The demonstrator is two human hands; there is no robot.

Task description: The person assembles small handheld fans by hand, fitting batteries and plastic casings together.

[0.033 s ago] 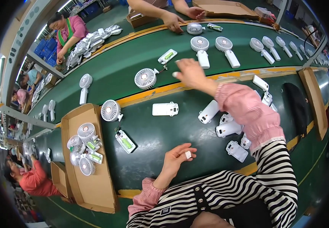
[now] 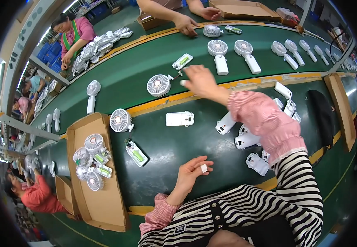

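Note:
My right hand [image 2: 203, 82] reaches over the green conveyor belt with its fingers stretched out, open and holding nothing. White covers its thumb tip. Just left of its fingers lie a fan head [image 2: 158, 85] and, wired to it, an opened handle half [image 2: 182, 61] with a green battery. My left hand [image 2: 191, 172] hovers above the near worktable, fingers curled together. A small white piece [image 2: 204, 168] shows at its fingertips; I cannot tell whether it is held or a fingertip wrap. A white handle shell [image 2: 179, 119] lies on the table between my hands.
A cardboard tray [image 2: 116, 206] at left holds several fan heads; another fan head [image 2: 120, 120] with an open battery handle [image 2: 136, 154] sits beside it. Loose white shells [image 2: 257, 164] lie under my right arm. Finished handheld fans [image 2: 217, 55] line the belt. Across it, a co-worker's hands [image 2: 186, 25] are near a fan.
My right hand has shifted left toward the wired fan head and battery handle. The items on the belt look almost unmoved, and my left hand stays in place.

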